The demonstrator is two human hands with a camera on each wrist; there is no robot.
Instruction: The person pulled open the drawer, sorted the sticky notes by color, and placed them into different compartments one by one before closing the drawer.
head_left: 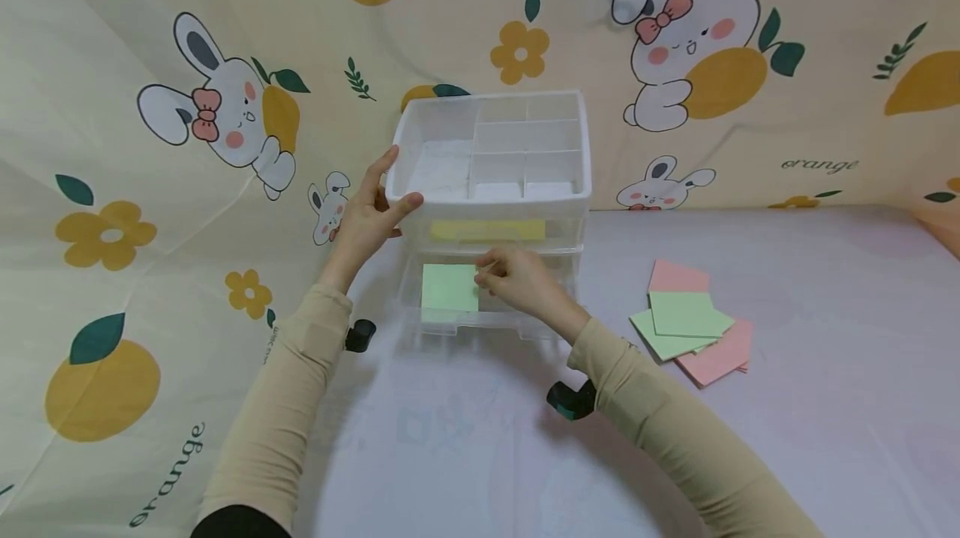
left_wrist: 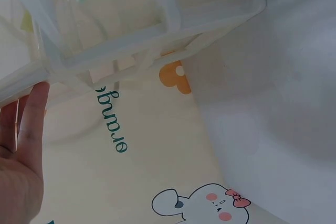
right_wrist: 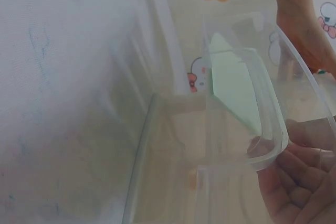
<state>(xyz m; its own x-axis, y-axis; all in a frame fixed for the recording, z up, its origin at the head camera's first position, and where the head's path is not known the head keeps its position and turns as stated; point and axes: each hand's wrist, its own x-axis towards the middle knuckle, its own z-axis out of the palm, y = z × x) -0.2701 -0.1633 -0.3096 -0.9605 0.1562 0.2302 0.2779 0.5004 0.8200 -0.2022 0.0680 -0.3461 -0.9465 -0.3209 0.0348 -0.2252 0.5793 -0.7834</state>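
Two hands: left hand [head_left: 367, 213], fingers spread at the drawer unit [head_left: 487, 206] corner; right hand [head_left: 525, 284] curled beside the green note [head_left: 450, 288], can't tell if pinching. Note's square, left side of clear lower drawer [head_left: 487, 320]; tabletop [head_left: 465, 438] stretches past its front lip.

The drawer unit [head_left: 517, 214] was white and clear, the note [head_left: 449, 289] in it pale green; right of it, pink and green notes [head_left: 686, 314]; behind it, cream cloth [head_left: 450, 29] with white rabbits [head_left: 225, 96].

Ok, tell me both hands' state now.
Left hand: closed, holding the drawer unit by its left side.
Right hand: fingers curled beside the green note; can't tell whether it's holding it.
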